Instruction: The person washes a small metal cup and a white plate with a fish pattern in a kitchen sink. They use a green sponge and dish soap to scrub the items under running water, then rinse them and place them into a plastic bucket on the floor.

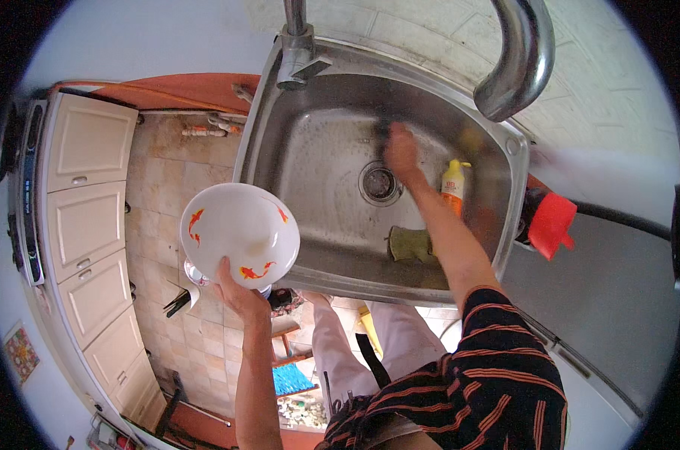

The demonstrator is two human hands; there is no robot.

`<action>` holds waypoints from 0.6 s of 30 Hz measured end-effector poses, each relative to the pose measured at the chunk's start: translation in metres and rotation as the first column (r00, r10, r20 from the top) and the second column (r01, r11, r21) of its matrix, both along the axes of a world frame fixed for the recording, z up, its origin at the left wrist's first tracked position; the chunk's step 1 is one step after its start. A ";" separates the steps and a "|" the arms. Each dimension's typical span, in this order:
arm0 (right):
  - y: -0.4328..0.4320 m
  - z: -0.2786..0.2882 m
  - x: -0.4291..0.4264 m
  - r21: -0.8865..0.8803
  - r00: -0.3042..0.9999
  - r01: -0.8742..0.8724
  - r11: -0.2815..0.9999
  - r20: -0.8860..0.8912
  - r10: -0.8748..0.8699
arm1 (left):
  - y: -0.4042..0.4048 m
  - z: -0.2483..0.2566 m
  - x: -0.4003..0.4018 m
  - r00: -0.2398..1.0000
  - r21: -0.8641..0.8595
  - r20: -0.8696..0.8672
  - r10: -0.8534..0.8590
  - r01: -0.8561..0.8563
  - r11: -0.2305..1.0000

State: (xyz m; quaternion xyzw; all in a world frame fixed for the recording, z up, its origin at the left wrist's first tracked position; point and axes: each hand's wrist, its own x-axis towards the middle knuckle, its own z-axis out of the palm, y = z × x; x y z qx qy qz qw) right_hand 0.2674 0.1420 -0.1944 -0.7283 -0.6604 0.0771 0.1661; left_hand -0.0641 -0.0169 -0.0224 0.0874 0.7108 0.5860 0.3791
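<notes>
My left hand [241,295] grips the lower rim of a white ceramic dish [233,225] painted with orange-red fish, thumb on its inner face. The dish is tilted up just left of the stainless steel sink [317,169], partly over its edge. A pale brownish smear shows on the dish. Inside the basin my right hand [401,149] is blurred, just above and right of the drain [380,183]; a dark patch beside it is unclear. Right of that forearm stands a yellow-capped bottle [453,184], partly covered. A green scrubbing cloth or sponge [410,243] lies near the sink's front wall.
A metal tap [298,59] rises at the sink's back left, and a thick curved metal pipe [520,67] hangs at the upper right. A red plastic item [552,222] is beside the sink's right rim. Cream cabinets [92,146] line the left, beyond a tiled surface [177,163].
</notes>
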 end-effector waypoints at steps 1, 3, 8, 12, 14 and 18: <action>0.003 0.003 -0.030 0.100 0.985 -0.136 0.986 -0.090 0.145 | 0.003 0.002 0.001 0.999 0.008 0.030 0.018 -0.019 1.000; -0.009 0.045 -0.082 -0.119 0.922 -0.366 0.923 -0.185 0.341 | 0.004 0.010 0.000 0.994 0.013 0.086 0.067 -0.068 0.998; -0.036 0.025 -0.069 -0.238 0.836 -0.490 0.839 -0.402 0.374 | 0.001 0.011 -0.009 0.986 0.025 0.142 0.084 -0.088 0.996; 0.020 0.008 -0.052 -0.091 0.989 -0.003 0.996 -0.151 -0.011 | 0.004 0.010 0.000 0.985 0.060 0.162 0.065 -0.076 0.995; 0.024 0.013 -0.094 0.012 0.973 -0.125 0.992 -0.192 0.125 | -0.002 -0.002 -0.009 0.985 0.119 0.168 0.029 -0.049 0.992; -0.022 0.003 -0.166 0.026 0.809 -0.522 0.853 -0.301 0.504 | -0.001 0.012 -0.009 0.990 0.048 0.137 0.015 -0.021 0.999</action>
